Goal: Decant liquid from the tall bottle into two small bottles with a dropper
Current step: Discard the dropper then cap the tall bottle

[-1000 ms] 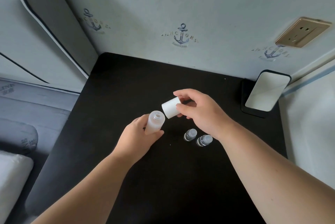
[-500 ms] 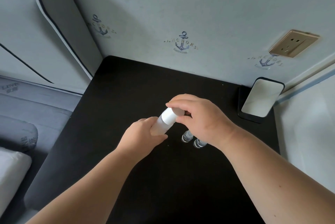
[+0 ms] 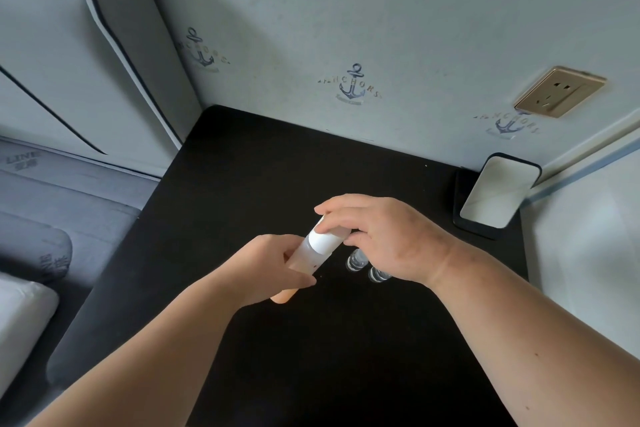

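Head view: left hand (image 3: 266,269) grips tall bottle (image 3: 304,253); right hand (image 3: 384,239) pinches its white cap (image 3: 323,242).

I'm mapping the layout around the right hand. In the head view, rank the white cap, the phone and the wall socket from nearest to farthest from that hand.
1. White cap: on the tall bottle, under the right hand's fingers.
2. Phone: propped at the table's right back corner.
3. Wall socket: on the wall, above the phone.
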Tool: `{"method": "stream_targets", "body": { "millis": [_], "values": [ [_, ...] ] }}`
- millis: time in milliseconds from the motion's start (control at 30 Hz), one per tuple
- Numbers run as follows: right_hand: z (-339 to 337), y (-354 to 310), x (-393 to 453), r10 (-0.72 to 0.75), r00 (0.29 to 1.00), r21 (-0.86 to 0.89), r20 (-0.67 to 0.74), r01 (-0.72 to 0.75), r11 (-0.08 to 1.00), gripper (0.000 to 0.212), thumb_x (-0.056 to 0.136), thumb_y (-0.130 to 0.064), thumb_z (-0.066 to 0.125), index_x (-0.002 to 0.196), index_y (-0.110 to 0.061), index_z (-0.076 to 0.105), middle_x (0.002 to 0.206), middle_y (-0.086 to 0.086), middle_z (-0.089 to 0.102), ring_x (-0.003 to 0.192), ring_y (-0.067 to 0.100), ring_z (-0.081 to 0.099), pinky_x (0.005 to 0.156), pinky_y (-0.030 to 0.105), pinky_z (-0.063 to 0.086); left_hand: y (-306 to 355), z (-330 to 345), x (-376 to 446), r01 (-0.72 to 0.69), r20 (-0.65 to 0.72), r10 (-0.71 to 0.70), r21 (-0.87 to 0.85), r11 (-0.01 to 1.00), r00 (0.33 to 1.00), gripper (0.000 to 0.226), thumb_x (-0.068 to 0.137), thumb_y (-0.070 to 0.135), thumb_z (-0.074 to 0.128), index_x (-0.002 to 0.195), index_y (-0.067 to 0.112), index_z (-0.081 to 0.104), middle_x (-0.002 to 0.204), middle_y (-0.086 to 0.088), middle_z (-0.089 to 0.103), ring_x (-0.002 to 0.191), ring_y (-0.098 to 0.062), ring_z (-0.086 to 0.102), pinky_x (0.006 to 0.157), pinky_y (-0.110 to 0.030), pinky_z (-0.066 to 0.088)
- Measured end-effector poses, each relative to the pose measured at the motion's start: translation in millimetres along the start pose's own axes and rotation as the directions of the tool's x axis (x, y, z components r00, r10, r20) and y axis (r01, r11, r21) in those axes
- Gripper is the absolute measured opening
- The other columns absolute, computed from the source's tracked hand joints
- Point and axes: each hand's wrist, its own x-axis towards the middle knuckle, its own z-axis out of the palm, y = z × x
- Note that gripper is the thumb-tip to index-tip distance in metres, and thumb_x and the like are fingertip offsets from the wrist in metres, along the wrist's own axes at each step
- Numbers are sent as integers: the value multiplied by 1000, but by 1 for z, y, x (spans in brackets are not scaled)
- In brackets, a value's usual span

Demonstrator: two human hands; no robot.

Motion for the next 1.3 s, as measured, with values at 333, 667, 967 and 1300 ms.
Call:
{"method": "stream_targets", "body": {
  "millis": [333,667,967,1300],
  "values": [
    [-3,-10,-2,151,984,-12,-95,-153,988,40,98,-24,65,137,-29,60,126,-9,63,107,6,59,96,26,52,6,-4,-4,-29,-83,36,83,996,996,37,74,54,75,106,59,58,91,25,62,83,1,59,65,-21,44],
    [5,-7,3,302,911,65,-281,-296,953,29,98,-49,58,109,-24,67,86,-12,62,74,5,61,63,16,39,20,-4,0,-31,-177,72,224,974,982,38,77,54,73,112,46,61,90,18,60,80,-2,57,62,-23,45],
    [3,2,0,217,945,88,-245,-202,976,36,99,-35,63,133,-24,62,117,-8,66,100,5,60,85,15,49,26,-7,3,10,-162,23,198,980,987,42,79,53,72,118,45,61,91,19,61,79,-2,58,64,-23,47],
    [9,1,13,330,871,-50,-364,-372,927,37,101,-53,45,81,-22,45,69,-9,48,58,7,49,51,17,29,37,1,1,-49,-194,95,229,972,976,39,77,56,72,114,47,62,90,18,59,78,-3,57,61,-22,44]
  ]
}}
